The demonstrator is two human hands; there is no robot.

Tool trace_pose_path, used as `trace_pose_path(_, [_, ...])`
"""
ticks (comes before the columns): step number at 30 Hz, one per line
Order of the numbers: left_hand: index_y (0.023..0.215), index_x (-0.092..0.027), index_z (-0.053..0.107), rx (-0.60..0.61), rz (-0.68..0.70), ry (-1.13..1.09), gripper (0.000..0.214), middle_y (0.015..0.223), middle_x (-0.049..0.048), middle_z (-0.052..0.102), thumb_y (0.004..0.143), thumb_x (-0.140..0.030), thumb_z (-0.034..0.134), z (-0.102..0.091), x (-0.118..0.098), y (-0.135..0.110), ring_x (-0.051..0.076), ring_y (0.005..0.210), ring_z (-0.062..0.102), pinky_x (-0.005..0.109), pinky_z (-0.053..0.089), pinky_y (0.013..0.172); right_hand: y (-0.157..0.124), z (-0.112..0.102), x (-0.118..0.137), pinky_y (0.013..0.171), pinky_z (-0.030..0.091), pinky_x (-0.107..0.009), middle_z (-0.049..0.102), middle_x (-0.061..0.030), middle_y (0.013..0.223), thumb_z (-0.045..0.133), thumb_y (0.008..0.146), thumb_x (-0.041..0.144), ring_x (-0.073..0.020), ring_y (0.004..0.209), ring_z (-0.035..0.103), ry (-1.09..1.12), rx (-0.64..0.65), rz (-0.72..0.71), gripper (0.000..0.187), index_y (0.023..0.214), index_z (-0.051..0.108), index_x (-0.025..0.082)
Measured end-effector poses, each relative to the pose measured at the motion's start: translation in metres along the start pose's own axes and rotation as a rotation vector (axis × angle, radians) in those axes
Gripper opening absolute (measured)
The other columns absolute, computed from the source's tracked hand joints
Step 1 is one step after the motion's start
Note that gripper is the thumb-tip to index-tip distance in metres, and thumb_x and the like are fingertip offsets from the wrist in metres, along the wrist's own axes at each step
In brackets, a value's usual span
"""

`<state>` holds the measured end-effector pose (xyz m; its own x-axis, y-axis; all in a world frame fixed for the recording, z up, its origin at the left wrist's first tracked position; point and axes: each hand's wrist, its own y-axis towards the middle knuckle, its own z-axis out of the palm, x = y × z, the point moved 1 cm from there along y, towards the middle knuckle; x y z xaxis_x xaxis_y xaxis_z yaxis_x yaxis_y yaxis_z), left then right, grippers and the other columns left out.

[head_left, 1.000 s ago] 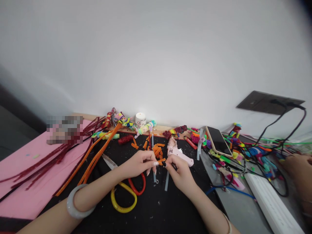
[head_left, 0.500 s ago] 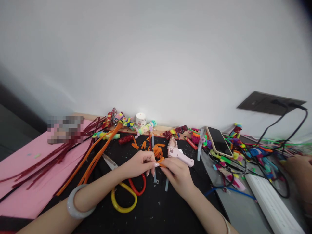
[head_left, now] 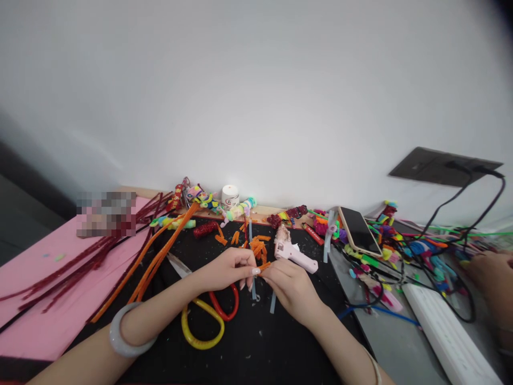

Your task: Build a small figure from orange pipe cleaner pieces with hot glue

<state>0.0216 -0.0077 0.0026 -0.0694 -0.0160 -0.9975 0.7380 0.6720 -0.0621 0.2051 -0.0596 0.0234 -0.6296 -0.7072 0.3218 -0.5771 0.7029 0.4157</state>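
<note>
My left hand [head_left: 233, 270] and my right hand [head_left: 292, 284] meet above the black mat [head_left: 256, 347], both closed. Between their fingertips is a short piece of orange pipe cleaner [head_left: 264, 266], pinched from both sides. Just behind it lies a small heap of cut orange pipe cleaner pieces [head_left: 258, 247]. A pale pink glue gun [head_left: 296, 255] rests behind my right hand. Scissors with one yellow and one red handle loop [head_left: 203, 342] lie partly under my left forearm. Clear glue sticks [head_left: 273, 302] are close to my fingers.
Long orange pipe cleaners [head_left: 150, 272] and dark red ones [head_left: 80, 262] spread over the pink sheet [head_left: 48, 315] at left. A phone [head_left: 359, 230], a white power strip [head_left: 444, 331] and black cables [head_left: 471, 230] are at right. Another person's hand [head_left: 491, 275] shows at the right edge.
The orange piece between my fingertips has tilted slightly, and my right fingers have shifted a little around it. Everything else lies as before, apart from a slight camera shift.
</note>
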Motion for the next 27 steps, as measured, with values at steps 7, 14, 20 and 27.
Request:
trace_pose_path(7, [0.07,-0.013,0.05,0.044,-0.013,-0.011,0.026,0.057,-0.0004,0.062,0.084,-0.034,0.058,-0.0006,-0.0018,0.0011,0.008,0.049,0.055,0.017,0.039,0.049,-0.0008,-0.0037,0.0,0.065,0.041,-0.028,0.063,-0.006,0.077,0.042,0.093,0.016,-0.0162,0.071,0.052,0.042,0.032,-0.008,0.02,0.089,0.061,0.017])
trace_pose_path(14, [0.071,-0.013,0.051,0.056,-0.01,-0.015,0.026,0.057,-0.0007,0.062,0.084,-0.034,0.059,-0.0027,-0.0003,0.001,0.008,0.049,0.054,0.017,0.039,0.05,-0.003,-0.0032,0.0005,0.062,0.038,-0.028,0.06,-0.0046,0.071,0.044,0.092,0.017,-0.0158,0.066,0.047,0.036,0.009,-0.02,0.019,0.082,0.059,0.016])
trace_pose_path(20, [0.071,-0.013,0.052,0.059,-0.006,-0.034,0.026,0.057,-0.0006,0.062,0.084,-0.035,0.059,-0.0045,0.0028,0.0014,0.008,0.049,0.055,0.018,0.04,0.05,-0.0032,-0.0063,-0.001,0.065,0.04,-0.028,0.061,-0.0046,0.077,0.042,0.093,0.014,-0.0159,0.07,0.05,0.08,0.041,-0.009,0.017,0.088,0.058,0.018])
trace_pose_path(27, [0.07,-0.014,0.051,0.033,-0.02,-0.06,0.029,0.055,-0.0009,0.062,0.081,-0.038,0.061,-0.0039,-0.001,0.0007,0.008,0.047,0.055,0.019,0.041,0.05,-0.0052,-0.0051,-0.0032,0.062,0.041,-0.026,0.06,-0.0022,0.069,0.047,0.09,0.017,-0.0145,0.064,0.052,0.107,-0.059,0.017,0.015,0.081,0.058,0.019])
